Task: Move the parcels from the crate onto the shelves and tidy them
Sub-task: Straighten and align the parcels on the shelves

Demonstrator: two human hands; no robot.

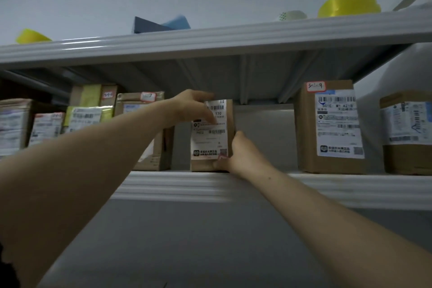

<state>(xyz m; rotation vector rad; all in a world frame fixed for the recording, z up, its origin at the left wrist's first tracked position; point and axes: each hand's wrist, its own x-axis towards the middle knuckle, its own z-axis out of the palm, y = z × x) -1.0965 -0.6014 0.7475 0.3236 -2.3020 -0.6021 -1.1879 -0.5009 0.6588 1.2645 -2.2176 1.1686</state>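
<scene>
Both hands grip one small parcel (211,135) standing upright on the shelf (327,188). Left hand (194,106) clasps its top, right hand (236,154) its lower corner.

1. Brown cardboard parcel (211,133), white label with black barcodes.
2. Brown tall box (327,127), white label, red-edged tag.
3. Pale grey shelf (210,186).
4. Bright yellow tape roll (349,1) up top.
5. Dark blue block (149,25) beside light blue pad (178,22).
6. Yellow-green wrapped parcel (90,106).

Parcel storeroom: grey metal shelves (210,184) of labelled cardboard parcels (329,126), tape rolls (348,2) above.
</scene>
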